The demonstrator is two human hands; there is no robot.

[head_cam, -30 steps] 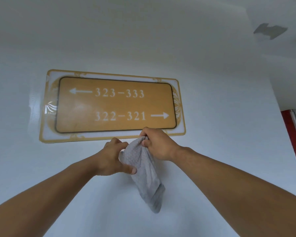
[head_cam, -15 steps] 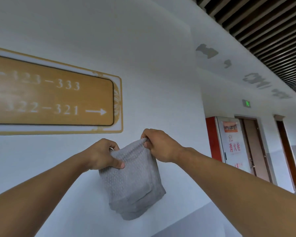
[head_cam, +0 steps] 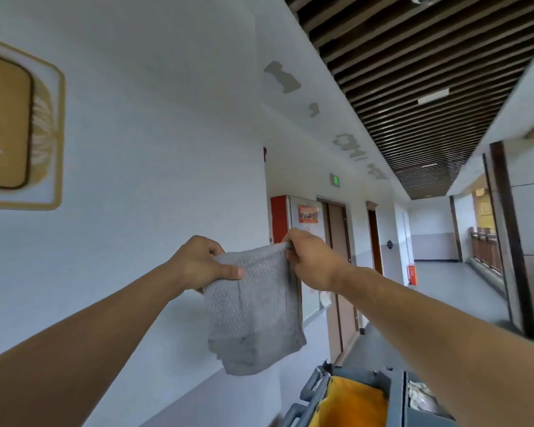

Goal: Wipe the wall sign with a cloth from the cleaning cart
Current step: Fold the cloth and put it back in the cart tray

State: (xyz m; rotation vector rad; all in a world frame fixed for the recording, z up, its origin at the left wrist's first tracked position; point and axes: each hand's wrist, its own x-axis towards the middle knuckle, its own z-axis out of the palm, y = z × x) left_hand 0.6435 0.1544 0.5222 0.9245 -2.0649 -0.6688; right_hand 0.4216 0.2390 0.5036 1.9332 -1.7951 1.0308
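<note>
both hands hold the grey cloth (head_cam: 253, 306) up in front of the white wall (head_cam: 142, 143), away from the sign. the left hand (head_cam: 202, 261) pinches the cloth's upper left corner, thumb laid across the front and fingers curled behind; the right hand (head_cam: 309, 257) pinches the upper right corner between curled fingers. the cloth hangs folded between them, its lower edge doubled over and loose.

the wall sign (head_cam: 16, 124) sits at the far left edge of the view, only its right end showing: an amber panel with a dark outline inside a gold border, with a fan-like ornament and the tip of a white arrow. no numbers on it can be read from here. the cleaning cart (head_cam: 352, 399) stands at the bottom right, grey frame with a yellow bag.

judging by this, the step in hand looks like folding or straightening the cloth, with the gaze turned toward the cart and corridor. the next move calls for either bringing the cloth left to the sign and pressing it flat, or lowering it to the cart; which one cannot be told.

down the corridor a green exit sign (head_cam: 336, 180) glows above a door; the orange notice (head_cam: 308, 214) on the red cabinet (head_cam: 278, 218) is too blurred to read.
</note>
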